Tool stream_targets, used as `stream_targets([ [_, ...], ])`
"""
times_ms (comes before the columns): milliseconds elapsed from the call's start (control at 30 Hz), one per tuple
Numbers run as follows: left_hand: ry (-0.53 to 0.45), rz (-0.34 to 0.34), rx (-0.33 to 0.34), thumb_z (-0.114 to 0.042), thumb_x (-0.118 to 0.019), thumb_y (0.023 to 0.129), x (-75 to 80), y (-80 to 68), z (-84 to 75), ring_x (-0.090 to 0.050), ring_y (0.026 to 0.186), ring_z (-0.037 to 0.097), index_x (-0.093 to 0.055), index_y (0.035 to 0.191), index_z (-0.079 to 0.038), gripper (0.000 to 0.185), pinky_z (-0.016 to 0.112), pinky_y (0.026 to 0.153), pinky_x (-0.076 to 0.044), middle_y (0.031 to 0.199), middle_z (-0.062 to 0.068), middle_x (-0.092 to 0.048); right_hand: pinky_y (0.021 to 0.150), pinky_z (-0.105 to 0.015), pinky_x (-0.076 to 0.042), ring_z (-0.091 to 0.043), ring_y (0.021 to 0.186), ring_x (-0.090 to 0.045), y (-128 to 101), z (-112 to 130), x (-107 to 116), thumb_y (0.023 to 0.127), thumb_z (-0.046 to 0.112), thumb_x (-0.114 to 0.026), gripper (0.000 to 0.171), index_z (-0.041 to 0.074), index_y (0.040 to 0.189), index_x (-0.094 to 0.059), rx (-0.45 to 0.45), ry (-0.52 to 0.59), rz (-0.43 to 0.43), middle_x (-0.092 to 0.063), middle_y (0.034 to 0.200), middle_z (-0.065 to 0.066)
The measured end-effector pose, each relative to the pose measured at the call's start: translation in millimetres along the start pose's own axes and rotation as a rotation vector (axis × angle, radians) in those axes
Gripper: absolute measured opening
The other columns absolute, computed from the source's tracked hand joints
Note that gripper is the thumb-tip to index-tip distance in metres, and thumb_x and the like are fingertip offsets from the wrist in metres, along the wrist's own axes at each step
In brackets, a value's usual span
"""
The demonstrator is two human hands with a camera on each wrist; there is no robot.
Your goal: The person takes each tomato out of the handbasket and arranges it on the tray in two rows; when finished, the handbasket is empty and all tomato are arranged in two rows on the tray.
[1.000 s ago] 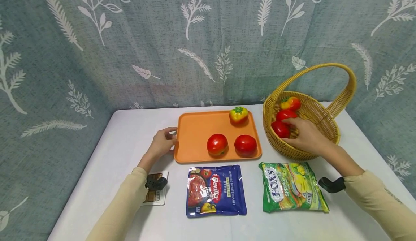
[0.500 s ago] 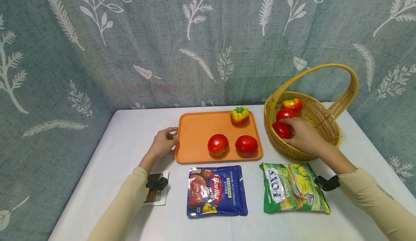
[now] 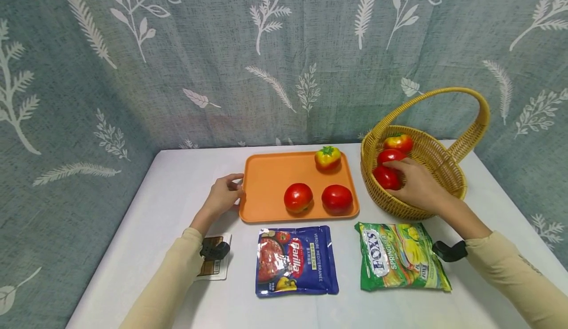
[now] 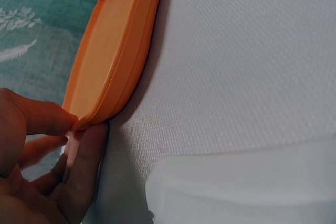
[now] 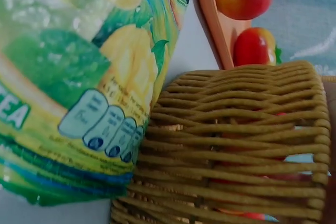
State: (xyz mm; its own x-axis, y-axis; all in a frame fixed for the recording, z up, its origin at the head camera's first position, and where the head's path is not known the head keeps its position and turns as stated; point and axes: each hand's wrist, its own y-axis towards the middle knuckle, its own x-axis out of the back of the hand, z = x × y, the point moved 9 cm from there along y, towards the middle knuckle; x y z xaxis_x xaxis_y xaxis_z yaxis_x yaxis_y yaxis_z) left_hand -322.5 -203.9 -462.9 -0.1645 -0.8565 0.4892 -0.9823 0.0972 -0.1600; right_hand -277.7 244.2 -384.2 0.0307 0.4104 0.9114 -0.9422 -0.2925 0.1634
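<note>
My left hand (image 3: 223, 194) pinches the left edge of an orange tray (image 3: 266, 176), fingers above the rim and thumb below in the left wrist view. On the tray lie a red round fruit (image 3: 298, 198), a red oval fruit (image 3: 337, 199) and a yellow-red pepper (image 3: 327, 158). At the right, my right hand (image 3: 418, 183) reaches into a wicker basket (image 3: 450, 171) and grips a smooth red fruit (image 3: 386, 177) between fingers and thumb. Another red fruit (image 3: 391, 156) and a yellow-red pepper (image 3: 399, 143) sit behind it. Basket wicker hides most of the right hand in the right wrist view.
In front of the tray lies a blue Barilla sauce pouch (image 3: 296, 261). A green Fox's candy bag (image 3: 403, 256) lies before the basket. A flat brown-and-white pack (image 3: 214, 269) is partly under the left forearm. The basket's tall handle (image 3: 443, 91) arches above its rim.
My right forearm has shifted slightly left, the hand staying at the same red fruit in the basket. The left hand keeps its place at the tray edge.
</note>
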Motion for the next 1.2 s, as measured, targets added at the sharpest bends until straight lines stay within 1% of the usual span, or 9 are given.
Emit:
stream_targets([
  [133,-0.005,0.000,-0.001,0.003,-0.056,0.091,0.3,0.2,-0.4,-0.061,0.091,0.027,-0.048,0.147,-0.003,0.057,0.035,0.064,-0.063,0.104,0.016,-0.058,0.086,-0.067,-0.051,-0.050,0.109,-0.055,-6,1,12,0.077,0.018,-0.084,0.066,-0.002,0.134,-0.057,-0.010,-0.017,-0.052,-0.053,0.129,-0.032],
  [267,-0.002,0.005,-0.004,0.002,-0.054,0.091,0.1,1.0,-0.3,-0.061,0.090,0.027,-0.047,0.147,-0.003,0.057,0.035,0.064,-0.063,0.105,0.016,-0.058,0.082,-0.064,-0.055,-0.048,0.107,-0.057,-13,3,23,0.076,0.015,-0.084,0.065,-0.001,0.134,-0.058,0.002,-0.006,-0.101,-0.057,0.127,-0.030],
  [467,0.003,0.007,-0.008,0.002,-0.054,0.092,-0.5,1.8,0.8,-0.061,0.089,0.027,-0.047,0.147,-0.003,0.056,0.035,0.063,-0.063,0.105,0.017,-0.058,0.080,-0.064,-0.055,-0.046,0.108,-0.057,-20,7,34,0.075,0.012,-0.086,0.065,-0.002,0.132,-0.058,0.054,-0.002,-0.155,-0.059,0.126,-0.028],
  [700,-0.017,0.004,0.005,0.002,-0.054,0.091,-0.4,1.3,2.0,-0.060,0.088,0.026,-0.048,0.147,-0.004,0.057,0.036,0.063,-0.063,0.104,0.016,-0.057,0.075,-0.062,-0.057,-0.043,0.104,-0.059,-30,18,50,0.071,0.008,-0.087,0.067,-0.003,0.131,-0.060,0.102,-0.007,-0.235,-0.061,0.121,-0.026],
  [867,-0.017,0.005,0.007,0.003,-0.054,0.090,-0.9,0.2,1.5,-0.060,0.087,0.027,-0.048,0.147,-0.005,0.057,0.036,0.062,-0.063,0.103,0.016,-0.057,0.073,-0.061,-0.057,-0.041,0.103,-0.058,-37,26,57,0.071,0.011,-0.087,0.067,-0.002,0.132,-0.060,0.128,-0.015,-0.259,-0.061,0.120,-0.024],
  [1033,-0.004,0.004,0.008,0.001,-0.055,0.091,-0.1,-0.2,0.5,-0.060,0.088,0.027,-0.048,0.147,-0.004,0.057,0.036,0.063,-0.063,0.105,0.016,-0.058,0.068,-0.057,-0.058,-0.036,0.097,-0.060,-44,35,61,0.069,0.013,-0.088,0.068,0.000,0.130,-0.062,0.166,-0.031,-0.296,-0.060,0.115,-0.019],
  [1200,-0.003,0.004,0.013,0.002,-0.054,0.091,-0.4,0.2,0.3,-0.060,0.088,0.027,-0.047,0.147,-0.004,0.057,0.036,0.063,-0.063,0.105,0.017,-0.057,0.067,-0.058,-0.058,-0.036,0.095,-0.060,-49,42,64,0.068,0.012,-0.089,0.068,0.002,0.130,-0.063,0.180,-0.029,-0.315,-0.060,0.115,-0.018],
])
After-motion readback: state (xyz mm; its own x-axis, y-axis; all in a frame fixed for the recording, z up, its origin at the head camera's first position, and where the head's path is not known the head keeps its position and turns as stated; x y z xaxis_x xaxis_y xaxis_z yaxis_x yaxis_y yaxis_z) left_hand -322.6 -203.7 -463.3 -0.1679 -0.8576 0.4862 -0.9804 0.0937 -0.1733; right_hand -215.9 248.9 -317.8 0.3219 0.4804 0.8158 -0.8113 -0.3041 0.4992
